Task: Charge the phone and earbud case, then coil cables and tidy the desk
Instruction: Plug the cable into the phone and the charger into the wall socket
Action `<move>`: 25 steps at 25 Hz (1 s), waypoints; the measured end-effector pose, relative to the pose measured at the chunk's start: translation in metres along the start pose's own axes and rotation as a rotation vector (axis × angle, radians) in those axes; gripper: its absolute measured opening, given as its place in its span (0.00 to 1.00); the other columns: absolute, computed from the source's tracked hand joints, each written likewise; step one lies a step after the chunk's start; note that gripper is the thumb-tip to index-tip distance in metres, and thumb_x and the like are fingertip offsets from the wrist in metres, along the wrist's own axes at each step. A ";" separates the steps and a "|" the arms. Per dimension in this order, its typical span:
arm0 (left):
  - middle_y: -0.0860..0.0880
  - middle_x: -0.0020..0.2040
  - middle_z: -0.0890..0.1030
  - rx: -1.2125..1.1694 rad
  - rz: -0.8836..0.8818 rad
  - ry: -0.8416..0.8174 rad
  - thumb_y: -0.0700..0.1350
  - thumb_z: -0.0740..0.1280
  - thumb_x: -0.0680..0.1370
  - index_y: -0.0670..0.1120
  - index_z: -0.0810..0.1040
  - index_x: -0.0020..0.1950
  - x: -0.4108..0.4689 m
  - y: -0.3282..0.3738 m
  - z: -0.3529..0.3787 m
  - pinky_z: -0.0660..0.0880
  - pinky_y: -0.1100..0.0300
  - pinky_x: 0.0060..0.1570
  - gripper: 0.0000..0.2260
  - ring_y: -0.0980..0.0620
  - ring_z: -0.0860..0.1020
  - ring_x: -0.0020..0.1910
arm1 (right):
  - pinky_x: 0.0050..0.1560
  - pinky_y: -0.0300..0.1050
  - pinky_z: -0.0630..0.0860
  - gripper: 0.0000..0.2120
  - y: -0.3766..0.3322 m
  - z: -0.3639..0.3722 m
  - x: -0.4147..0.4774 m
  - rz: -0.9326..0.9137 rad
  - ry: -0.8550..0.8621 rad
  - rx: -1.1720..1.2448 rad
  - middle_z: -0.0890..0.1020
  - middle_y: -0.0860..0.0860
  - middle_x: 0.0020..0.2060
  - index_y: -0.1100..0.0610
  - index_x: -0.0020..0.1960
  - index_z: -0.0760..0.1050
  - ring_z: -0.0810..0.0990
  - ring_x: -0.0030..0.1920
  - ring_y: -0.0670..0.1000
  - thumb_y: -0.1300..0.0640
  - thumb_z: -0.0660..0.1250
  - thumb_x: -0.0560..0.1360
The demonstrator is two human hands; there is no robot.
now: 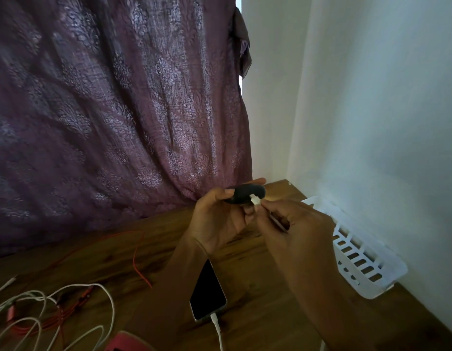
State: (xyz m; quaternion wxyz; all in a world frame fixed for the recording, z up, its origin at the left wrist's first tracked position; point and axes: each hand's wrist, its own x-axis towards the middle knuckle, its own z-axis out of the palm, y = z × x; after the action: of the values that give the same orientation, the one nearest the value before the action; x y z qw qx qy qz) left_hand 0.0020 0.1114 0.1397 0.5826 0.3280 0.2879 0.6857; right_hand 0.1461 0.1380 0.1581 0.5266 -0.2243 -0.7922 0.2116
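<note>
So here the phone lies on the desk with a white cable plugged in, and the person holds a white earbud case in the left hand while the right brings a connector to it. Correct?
Not quite: in the head view the earbud case in the left hand is black, not white. The rest stands: the phone lies on the desk with a white cable plugged in, and the right hand brings a white connector to the case.

I hold the earbud case (pixel 247 195) up in my left hand (pixel 217 221), above the desk (pixel 265 300); my right hand (pixel 296 224), just right of it, has a cable plug (pixel 254 199) touching the case. Below my hands the phone (pixel 207 292) lies on the desk, a cable (pixel 217 330) at its near end. Loose cables (pixel 55 307) lie at left; a basket (pixel 359 254) sits at right against the wall (pixel 384 122). A curtain (pixel 118 110) hangs behind the desk.
</note>
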 end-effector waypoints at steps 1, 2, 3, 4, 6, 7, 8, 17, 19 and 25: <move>0.44 0.49 0.78 0.015 0.001 0.021 0.53 0.75 0.59 0.38 0.75 0.62 0.000 0.000 0.001 0.60 0.53 0.54 0.35 0.49 0.67 0.46 | 0.35 0.13 0.62 0.09 -0.002 -0.001 0.000 0.007 -0.006 -0.011 0.82 0.53 0.29 0.64 0.39 0.82 0.68 0.28 0.33 0.58 0.69 0.66; 0.44 0.48 0.79 0.042 0.000 0.057 0.57 0.76 0.60 0.39 0.77 0.60 0.001 -0.001 0.003 0.62 0.53 0.53 0.34 0.48 0.66 0.46 | 0.33 0.12 0.60 0.08 -0.004 -0.001 0.000 0.014 -0.011 -0.016 0.82 0.52 0.28 0.64 0.38 0.82 0.66 0.27 0.31 0.58 0.69 0.65; 0.45 0.46 0.80 0.080 0.000 0.107 0.61 0.75 0.60 0.40 0.80 0.57 0.002 -0.001 0.005 0.64 0.54 0.53 0.34 0.49 0.67 0.45 | 0.31 0.12 0.59 0.08 -0.006 -0.002 0.000 0.019 -0.016 -0.019 0.81 0.51 0.27 0.63 0.37 0.82 0.64 0.25 0.31 0.58 0.69 0.65; 0.45 0.45 0.81 0.117 0.004 0.164 0.65 0.74 0.59 0.41 0.81 0.54 0.004 -0.001 0.007 0.67 0.54 0.54 0.34 0.49 0.69 0.45 | 0.29 0.13 0.59 0.08 -0.007 -0.002 -0.001 0.022 -0.019 -0.021 0.81 0.51 0.26 0.63 0.36 0.81 0.62 0.23 0.31 0.58 0.69 0.65; 0.44 0.44 0.82 0.123 0.020 0.250 0.66 0.72 0.58 0.41 0.82 0.50 0.008 0.000 0.010 0.67 0.49 0.63 0.34 0.48 0.75 0.47 | 0.27 0.15 0.61 0.07 -0.009 -0.001 -0.002 0.024 -0.034 -0.020 0.80 0.50 0.25 0.62 0.36 0.81 0.61 0.23 0.31 0.58 0.69 0.65; 0.42 0.45 0.82 0.098 0.025 0.264 0.66 0.71 0.59 0.39 0.82 0.49 0.009 0.000 0.011 0.64 0.46 0.66 0.33 0.46 0.77 0.49 | 0.25 0.17 0.61 0.07 -0.010 0.000 -0.002 0.022 -0.042 -0.025 0.80 0.50 0.25 0.62 0.36 0.81 0.61 0.23 0.31 0.59 0.68 0.66; 0.40 0.46 0.82 0.072 0.026 0.266 0.65 0.70 0.62 0.38 0.81 0.48 0.009 0.000 0.012 0.62 0.45 0.68 0.31 0.43 0.78 0.52 | 0.23 0.18 0.59 0.06 -0.010 0.001 -0.003 0.021 -0.043 -0.035 0.80 0.49 0.25 0.62 0.36 0.81 0.62 0.24 0.31 0.59 0.69 0.66; 0.40 0.38 0.81 -0.111 0.023 0.349 0.58 0.60 0.75 0.36 0.80 0.42 0.012 -0.003 0.021 0.79 0.56 0.46 0.25 0.46 0.81 0.37 | 0.33 0.22 0.60 0.03 -0.011 0.012 -0.004 0.029 0.001 -0.126 0.80 0.51 0.25 0.62 0.35 0.80 0.68 0.28 0.38 0.64 0.73 0.65; 0.40 0.40 0.80 -0.107 0.013 0.368 0.58 0.61 0.74 0.37 0.79 0.44 0.014 -0.004 0.019 0.79 0.58 0.43 0.23 0.47 0.80 0.37 | 0.32 0.22 0.58 0.04 -0.013 0.015 -0.003 0.043 0.014 -0.144 0.78 0.51 0.23 0.61 0.33 0.79 0.66 0.26 0.39 0.62 0.71 0.65; 0.41 0.44 0.79 -0.048 0.029 0.369 0.60 0.64 0.69 0.39 0.79 0.45 0.017 -0.007 0.007 0.76 0.57 0.47 0.23 0.48 0.79 0.39 | 0.32 0.21 0.58 0.04 -0.013 0.023 -0.001 0.038 0.033 -0.182 0.78 0.51 0.23 0.61 0.30 0.78 0.67 0.23 0.41 0.62 0.72 0.62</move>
State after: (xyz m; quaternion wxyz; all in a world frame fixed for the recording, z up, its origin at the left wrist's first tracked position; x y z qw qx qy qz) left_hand 0.0106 0.1294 0.1405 0.5175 0.1866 0.3687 0.7493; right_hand 0.1231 0.1244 0.1569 0.5131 -0.2896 -0.7949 0.1450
